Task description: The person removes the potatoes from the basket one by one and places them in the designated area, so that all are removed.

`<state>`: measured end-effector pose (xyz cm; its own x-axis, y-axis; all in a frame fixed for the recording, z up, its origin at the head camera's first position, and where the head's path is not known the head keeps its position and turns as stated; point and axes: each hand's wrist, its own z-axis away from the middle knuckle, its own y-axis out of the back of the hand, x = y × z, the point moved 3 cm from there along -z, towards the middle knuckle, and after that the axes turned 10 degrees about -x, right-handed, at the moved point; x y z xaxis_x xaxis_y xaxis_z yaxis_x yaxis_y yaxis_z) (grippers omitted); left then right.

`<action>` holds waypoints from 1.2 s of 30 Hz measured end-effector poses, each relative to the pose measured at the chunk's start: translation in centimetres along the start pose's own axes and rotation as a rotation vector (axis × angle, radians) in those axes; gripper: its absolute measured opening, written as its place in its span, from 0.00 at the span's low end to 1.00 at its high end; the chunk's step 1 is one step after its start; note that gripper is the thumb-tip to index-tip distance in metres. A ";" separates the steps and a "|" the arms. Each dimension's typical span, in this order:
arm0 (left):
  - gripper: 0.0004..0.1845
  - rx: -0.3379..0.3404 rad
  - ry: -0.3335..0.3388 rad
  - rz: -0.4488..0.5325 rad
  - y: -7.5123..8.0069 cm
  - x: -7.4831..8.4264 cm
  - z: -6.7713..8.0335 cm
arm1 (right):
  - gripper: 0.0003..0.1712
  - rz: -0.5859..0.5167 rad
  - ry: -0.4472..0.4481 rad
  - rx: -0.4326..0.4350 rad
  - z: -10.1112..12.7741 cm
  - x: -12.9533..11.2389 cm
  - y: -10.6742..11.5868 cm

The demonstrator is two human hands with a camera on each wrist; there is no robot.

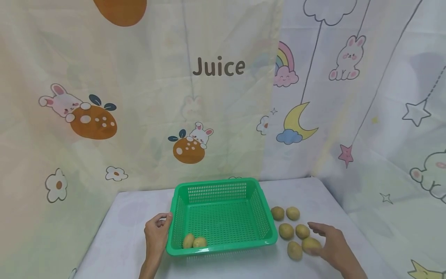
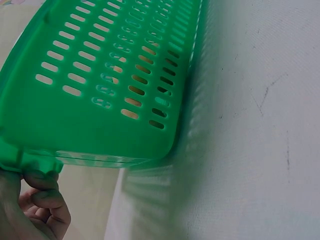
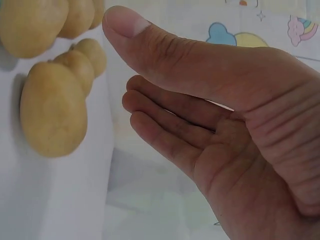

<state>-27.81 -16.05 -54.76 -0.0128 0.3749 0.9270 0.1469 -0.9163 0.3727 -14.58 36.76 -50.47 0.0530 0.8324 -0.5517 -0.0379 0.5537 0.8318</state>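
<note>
A green plastic basket with slotted walls stands on the table. Two potatoes lie in its near left corner. My left hand pinches the basket's rim at the left side; in the left wrist view the fingers of that hand curl below the rim's edge. To the right of the basket, several potatoes lie in a loose group. My right hand hovers at the right of this group, thumb and fingers spread apart, its palm bare. The nearest potato is partly overlapped by the thumb in the head view.
The table has a white cloth over it. Behind it hangs a printed curtain, and another printed curtain borders the right side. Black marks show on the cloth near the basket.
</note>
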 end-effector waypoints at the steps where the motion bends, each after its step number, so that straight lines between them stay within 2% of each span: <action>1: 0.17 -0.003 0.000 -0.002 0.0 0.0 0.0 | 0.47 -0.001 0.006 0.003 -0.1 -0.3 0.0; 9: 0.17 -0.009 -0.003 -0.001 0.1 0.1 -0.1 | 0.44 -0.020 0.075 0.024 -0.7 -2.4 0.3; 18: 0.17 -0.006 -0.012 0.002 0.1 0.0 -0.1 | 0.40 -0.015 0.178 0.101 -1.4 -5.5 0.5; 24: 0.17 -0.004 -0.037 0.003 0.1 -0.1 0.0 | 0.38 -0.069 0.174 0.101 -1.8 -7.0 0.6; 36: 0.17 -0.002 -0.024 -0.006 0.1 0.1 0.1 | 0.35 -0.150 0.203 0.075 -2.9 -8.3 -0.2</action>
<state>-27.70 -16.04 -54.64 0.0105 0.3838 0.9234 0.1451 -0.9142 0.3783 -17.88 29.79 -46.18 -0.1489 0.7329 -0.6639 0.0301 0.6744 0.7377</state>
